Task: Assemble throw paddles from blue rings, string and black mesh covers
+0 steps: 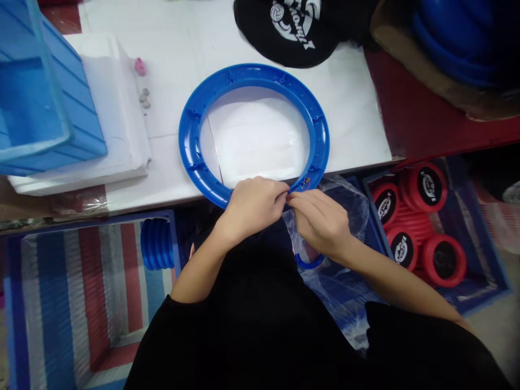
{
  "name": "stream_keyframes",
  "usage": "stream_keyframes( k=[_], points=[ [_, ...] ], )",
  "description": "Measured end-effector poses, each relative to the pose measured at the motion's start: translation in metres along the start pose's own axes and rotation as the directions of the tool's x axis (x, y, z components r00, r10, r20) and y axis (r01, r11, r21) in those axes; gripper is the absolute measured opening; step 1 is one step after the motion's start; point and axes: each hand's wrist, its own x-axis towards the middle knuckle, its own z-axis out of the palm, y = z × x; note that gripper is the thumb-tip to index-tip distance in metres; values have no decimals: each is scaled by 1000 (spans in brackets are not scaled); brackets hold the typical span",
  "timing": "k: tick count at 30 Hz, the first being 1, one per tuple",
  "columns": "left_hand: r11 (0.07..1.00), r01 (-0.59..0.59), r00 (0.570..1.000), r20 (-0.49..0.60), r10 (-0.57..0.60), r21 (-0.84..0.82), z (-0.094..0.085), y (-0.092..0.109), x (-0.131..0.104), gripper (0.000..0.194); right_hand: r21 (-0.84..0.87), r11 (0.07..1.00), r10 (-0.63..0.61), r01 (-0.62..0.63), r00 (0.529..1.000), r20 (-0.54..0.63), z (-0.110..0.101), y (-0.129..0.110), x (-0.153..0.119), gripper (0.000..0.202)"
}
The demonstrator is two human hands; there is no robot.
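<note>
A large blue plastic ring (190, 135) lies flat on the white table (179, 32), its near edge over the table's front rim. My left hand (252, 206) and my right hand (319, 219) meet at that near edge, fingertips pinched together on a small part with red wires (305, 184) fixed to the ring. What exactly each fingertip grips is hidden. A clear plastic bag (345, 200) lies under my right hand.
A blue crate (44, 108) stands on white foam (117, 135) at the left. A black printed fabric piece (292, 27) lies at the back. Red and black discs (414, 216) fill a bin at the right. Stacked blue rings (156, 244) sit below the table.
</note>
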Motion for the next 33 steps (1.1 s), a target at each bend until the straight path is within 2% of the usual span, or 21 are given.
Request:
stream_keyframes(
  k=[4, 10, 17, 29, 33],
  points=[
    [1000, -26, 1000, 18, 26, 0, -5, -1, -1, 30, -3, 1000, -6, 6, 1000, 3, 1, 3, -4, 41],
    [996, -81, 995, 60, 80, 29, -9, -1, -5, 26, -24, 994, -112, 110, 992, -53, 9, 7, -11, 41],
    [996, -62, 997, 42, 60, 63, -8, -1, -3, 27, -164, 952, -256, 258, 966, 36, 0, 11, 0, 32],
    [996, -32, 999, 46, 28, 87, -9, 0, -2, 30, -143, 947, -284, 286, 958, 34, 1, 19, -3, 27],
    [997, -39, 999, 34, 37, 61, -10, -1, -2, 27, -57, 971, -231, 230, 973, -6, 3, 21, -3, 34]
  ],
)
